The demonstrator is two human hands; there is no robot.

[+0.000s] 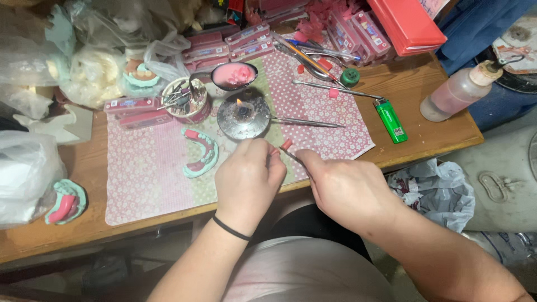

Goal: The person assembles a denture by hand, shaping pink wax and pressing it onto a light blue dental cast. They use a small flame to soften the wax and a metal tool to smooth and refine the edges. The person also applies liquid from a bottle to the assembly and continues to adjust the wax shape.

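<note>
My left hand (249, 178) is closed around a small object hidden inside the fingers, just in front of a small lit burner (244, 113) with a round metal base. My right hand (342, 190) grips a thin metal tool (291, 155) whose tip carries a small pink wax piece (285, 145), touching what the left hand holds. A mint-green dental cast with pink wax (200, 152) lies on the pink patterned mat (140, 173) to the left of my hands.
A green lighter (390, 120), a squeeze bottle (458, 92), loose metal instruments (313, 59), a cup of tools (184, 100), a bowl of pink wax (234, 75), pink flat boxes (246, 39), a red case (407, 22), another cast (67, 202), plastic bags (25, 168).
</note>
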